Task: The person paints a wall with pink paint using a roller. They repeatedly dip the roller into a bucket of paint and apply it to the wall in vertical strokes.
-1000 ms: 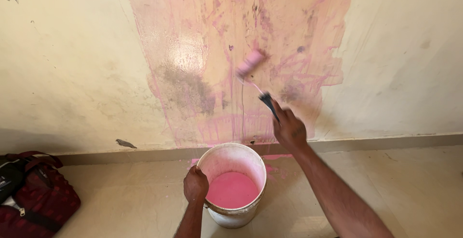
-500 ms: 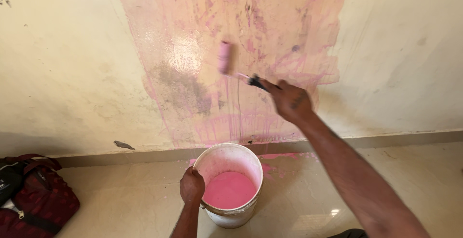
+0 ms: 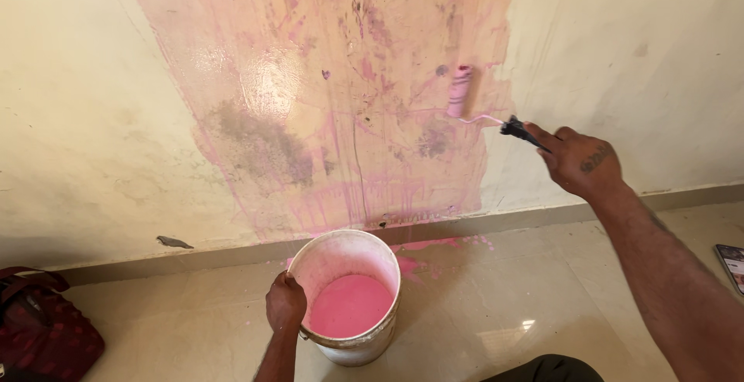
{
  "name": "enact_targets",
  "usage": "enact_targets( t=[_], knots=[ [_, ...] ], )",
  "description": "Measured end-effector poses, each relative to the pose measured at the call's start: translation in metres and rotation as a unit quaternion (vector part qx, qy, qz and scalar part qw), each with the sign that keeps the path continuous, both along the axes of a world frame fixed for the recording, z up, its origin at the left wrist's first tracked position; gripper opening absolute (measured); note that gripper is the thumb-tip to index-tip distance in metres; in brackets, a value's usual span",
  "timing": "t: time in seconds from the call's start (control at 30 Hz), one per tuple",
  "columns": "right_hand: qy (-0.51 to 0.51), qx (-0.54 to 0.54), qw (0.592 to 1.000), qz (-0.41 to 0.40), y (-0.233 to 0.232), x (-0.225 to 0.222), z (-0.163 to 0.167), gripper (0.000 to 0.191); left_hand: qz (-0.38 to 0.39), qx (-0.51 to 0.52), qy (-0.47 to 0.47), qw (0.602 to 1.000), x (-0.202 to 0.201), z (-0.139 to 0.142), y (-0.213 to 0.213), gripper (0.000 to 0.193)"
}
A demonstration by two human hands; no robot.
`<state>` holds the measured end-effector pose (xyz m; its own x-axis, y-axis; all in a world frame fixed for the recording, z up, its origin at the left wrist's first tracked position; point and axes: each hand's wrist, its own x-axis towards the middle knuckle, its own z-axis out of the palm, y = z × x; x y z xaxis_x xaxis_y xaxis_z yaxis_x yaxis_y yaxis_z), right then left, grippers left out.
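Note:
My right hand (image 3: 580, 162) grips the black handle of a small paint roller (image 3: 459, 91), whose pink sleeve presses upright against the wall at the right side of a thin, streaky pink patch (image 3: 325, 80). My left hand (image 3: 286, 302) clasps the left rim of a white bucket (image 3: 346, 343) that stands on the floor below the patch and holds pink paint (image 3: 350, 305).
A cream wall with a grey baseboard (image 3: 542, 215) meets a glossy tiled floor. Pink drips (image 3: 434, 244) lie on the floor behind the bucket. A dark red bag (image 3: 43, 335) sits at the far left. A flat dark object (image 3: 732, 262) lies at the right edge.
The roller swept left across the patch, then back right and slightly up with my right hand. My left hand stayed on the bucket rim. The view shifted a little.

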<state>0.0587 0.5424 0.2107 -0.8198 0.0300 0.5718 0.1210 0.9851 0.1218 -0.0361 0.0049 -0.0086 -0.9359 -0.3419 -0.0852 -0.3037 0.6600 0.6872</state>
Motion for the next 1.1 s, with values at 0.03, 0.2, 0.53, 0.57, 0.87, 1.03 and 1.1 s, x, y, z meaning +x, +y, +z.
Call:
enact_targets(
  t=[0.03, 0.2, 0.53, 0.57, 0.87, 1.03, 1.1],
  knots=[
    [-0.002, 0.009, 1.0, 0.004, -0.005, -0.005, 0.0, 0.053, 0.002, 0.001, -0.005, 1.0, 0.0, -0.001, -0.001, 0.04],
    [-0.036, 0.025, 0.995, 0.095, -0.071, -0.059, 0.001, 0.059, 0.006, -0.003, 0.036, 0.999, -0.006, -0.007, -0.001, 0.038],
    [-0.083, 0.017, 0.965, 0.248, -0.288, -0.162, 0.005, 0.066, 0.011, 0.001, 0.05, 0.999, -0.003, -0.009, 0.009, 0.038],
    [-0.082, 0.01, 0.961, 0.263, -0.305, -0.168, 0.003, 0.066, 0.011, -0.002, 0.05, 0.999, 0.0, -0.009, 0.01, 0.038],
    [-0.073, 0.015, 0.958, 0.276, -0.338, -0.186, -0.019, 0.067, 0.006, 0.006, 0.062, 0.998, 0.002, -0.008, 0.016, 0.037],
    [-0.05, 0.027, 0.969, 0.241, -0.266, -0.16, -0.04, 0.063, 0.011, 0.011, 0.053, 0.998, 0.001, -0.011, 0.017, 0.036],
    [-0.044, 0.032, 0.975, 0.215, -0.23, -0.146, -0.049, 0.057, 0.013, 0.009, 0.062, 0.998, -0.001, -0.012, 0.016, 0.036]
  ],
)
